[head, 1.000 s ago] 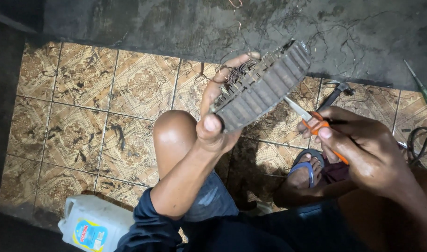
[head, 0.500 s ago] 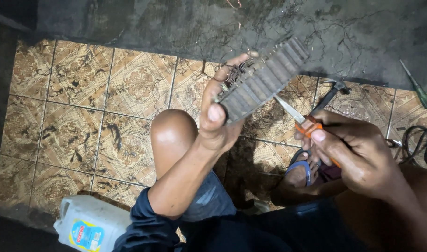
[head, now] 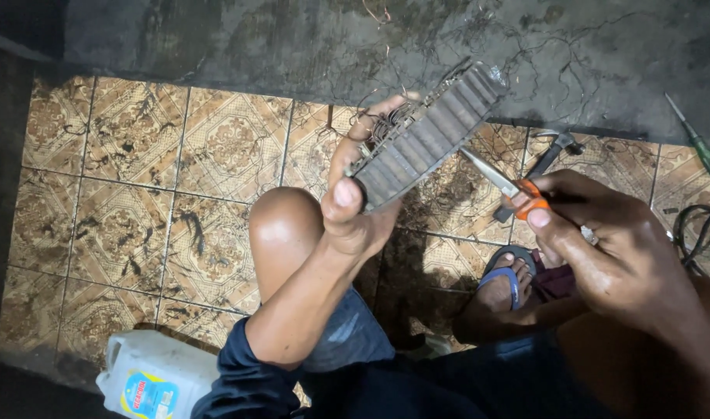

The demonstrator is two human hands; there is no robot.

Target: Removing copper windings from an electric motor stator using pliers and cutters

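My left hand point(head: 355, 194) grips a grey ribbed metal block point(head: 429, 136), a finned electrical part with thin wires sticking out of its far side. It is held tilted above my knee point(head: 281, 229). My right hand point(head: 603, 248) holds an orange-handled pointed tool point(head: 504, 182). The tool's metal tip touches the lower edge of the ribbed block. The far ends of the wires are hidden behind the block.
A hammer point(head: 543, 159) lies on the patterned tile floor point(head: 138, 194) behind the tool. A green-handled screwdriver point(head: 700, 147) rests at the right, near black cable point(head: 700, 237). A white plastic jug point(head: 157, 380) stands bottom left. My foot wears a blue sandal point(head: 506, 283).
The ribbed block has shifted slightly left and up in my left hand. My right hand has kept the tool's tip against its lower edge.
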